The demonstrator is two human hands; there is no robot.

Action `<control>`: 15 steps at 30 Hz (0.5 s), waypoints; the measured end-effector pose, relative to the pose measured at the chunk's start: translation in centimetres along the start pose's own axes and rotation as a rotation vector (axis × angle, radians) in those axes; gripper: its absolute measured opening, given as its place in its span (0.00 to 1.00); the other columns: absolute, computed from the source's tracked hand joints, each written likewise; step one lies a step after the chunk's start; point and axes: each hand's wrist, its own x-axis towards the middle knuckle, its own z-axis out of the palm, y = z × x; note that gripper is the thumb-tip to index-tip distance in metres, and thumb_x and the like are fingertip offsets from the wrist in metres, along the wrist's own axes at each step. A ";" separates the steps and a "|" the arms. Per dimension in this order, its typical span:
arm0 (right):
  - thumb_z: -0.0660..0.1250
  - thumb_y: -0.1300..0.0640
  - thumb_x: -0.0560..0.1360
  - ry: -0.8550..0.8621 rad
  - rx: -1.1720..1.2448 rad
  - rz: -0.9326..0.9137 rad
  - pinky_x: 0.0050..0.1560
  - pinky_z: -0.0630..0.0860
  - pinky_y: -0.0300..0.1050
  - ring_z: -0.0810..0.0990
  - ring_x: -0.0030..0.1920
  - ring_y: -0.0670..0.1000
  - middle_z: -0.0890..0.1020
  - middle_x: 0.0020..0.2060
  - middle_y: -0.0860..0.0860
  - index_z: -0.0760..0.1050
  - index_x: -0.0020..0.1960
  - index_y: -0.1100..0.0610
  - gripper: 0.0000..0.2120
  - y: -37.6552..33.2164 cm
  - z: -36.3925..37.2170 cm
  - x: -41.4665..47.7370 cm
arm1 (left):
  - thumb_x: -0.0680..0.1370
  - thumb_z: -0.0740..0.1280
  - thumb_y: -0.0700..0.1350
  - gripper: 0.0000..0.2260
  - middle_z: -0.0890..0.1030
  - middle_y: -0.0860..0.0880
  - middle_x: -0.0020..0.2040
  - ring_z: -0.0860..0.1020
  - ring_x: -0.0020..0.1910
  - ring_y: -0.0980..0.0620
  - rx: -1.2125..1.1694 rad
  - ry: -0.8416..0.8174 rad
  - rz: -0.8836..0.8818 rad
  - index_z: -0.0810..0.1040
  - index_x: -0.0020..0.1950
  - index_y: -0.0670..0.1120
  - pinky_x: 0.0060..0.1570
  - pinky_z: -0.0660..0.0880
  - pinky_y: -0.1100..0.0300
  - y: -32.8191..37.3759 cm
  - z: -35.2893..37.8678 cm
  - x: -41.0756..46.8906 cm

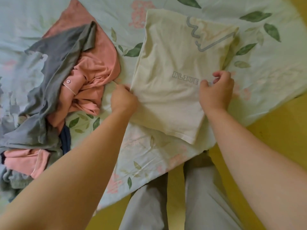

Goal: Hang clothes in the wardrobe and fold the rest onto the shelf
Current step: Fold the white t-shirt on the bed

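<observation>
Nearest: person's legs in grey trousers, standing on yellow floor against the bed edge. Both bare forearms reach out over the bed.

Left hand: fingers curled, pinching the left edge of the cream T-shirt, about halfway along it. Right hand: fingers curled, pinching the shirt's right side just beside the grey printed lettering. Neither hand is spread wide; both hold fabric.

T-shirt: lies flat on the floral bedsheet, print up, sides already folded in to a long strip, hem toward the person, grey line graphic at the far end. Slightly angled to the bed edge.

Left of it, apart from the T-shirt: loose pile, unfolded. Pink polo shirt with white piping and a button showing, grey garment draped across it, a bit of navy fabric sticking out at the pile's near edge. Can't tell how many pieces are in the pile.
</observation>
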 end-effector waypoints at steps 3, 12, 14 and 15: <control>0.71 0.45 0.71 0.047 0.149 0.253 0.52 0.76 0.45 0.80 0.50 0.54 0.78 0.47 0.47 0.71 0.55 0.53 0.18 0.0 -0.8 3.3 | 0.77 0.63 0.47 0.15 0.79 0.46 0.61 0.76 0.61 0.43 -0.028 0.095 0.124 0.76 0.63 0.48 0.62 0.73 0.48 4.7 -0.5 2.0; 0.57 0.36 0.81 0.006 0.003 0.175 0.52 0.73 0.44 0.79 0.54 0.55 0.82 0.55 0.52 0.75 0.62 0.57 0.26 -3.5 -0.7 10.0 | 0.83 0.59 0.54 0.14 0.75 0.43 0.60 0.76 0.56 0.40 0.203 0.043 0.367 0.70 0.61 0.45 0.52 0.70 0.49 12.2 0.1 9.4; 0.54 0.36 0.82 0.044 -0.094 0.181 0.59 0.72 0.48 0.79 0.61 0.58 0.81 0.61 0.55 0.74 0.64 0.57 0.27 -4.3 -0.5 11.2 | 0.83 0.57 0.51 0.13 0.76 0.43 0.60 0.76 0.56 0.40 0.186 0.074 0.350 0.71 0.61 0.44 0.50 0.68 0.51 12.0 0.6 10.1; 0.53 0.36 0.82 0.052 -0.125 0.187 0.60 0.72 0.48 0.78 0.63 0.58 0.80 0.62 0.55 0.73 0.65 0.58 0.28 -4.7 -0.4 11.7 | 0.83 0.56 0.50 0.13 0.76 0.43 0.60 0.76 0.56 0.40 0.175 0.086 0.328 0.71 0.61 0.44 0.49 0.67 0.51 12.2 0.7 10.3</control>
